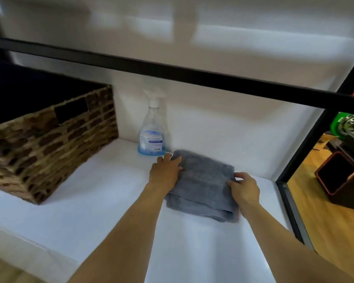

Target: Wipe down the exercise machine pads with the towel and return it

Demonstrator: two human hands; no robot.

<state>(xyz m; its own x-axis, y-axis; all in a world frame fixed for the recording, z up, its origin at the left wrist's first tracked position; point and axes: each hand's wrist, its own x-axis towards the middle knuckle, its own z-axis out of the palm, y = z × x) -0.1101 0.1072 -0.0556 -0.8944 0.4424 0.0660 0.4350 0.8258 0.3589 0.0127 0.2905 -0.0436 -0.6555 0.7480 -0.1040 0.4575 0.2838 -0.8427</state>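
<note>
Folded towel (202,180) lies on the shelf (90,201) near its right edge, just beside the bottle (152,131). Left hand (165,170) rests relaxed fingers on the towel's far-left corner, while the right hand (243,188) pinches its right edge. Bare shelf lies leftward, up to the basket (49,148).

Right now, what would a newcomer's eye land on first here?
The folded grey towel on the white shelf, with the left hand at its far-left corner and the right hand at its right edge. A clear spray bottle stands just behind; a woven basket sits left.
</note>
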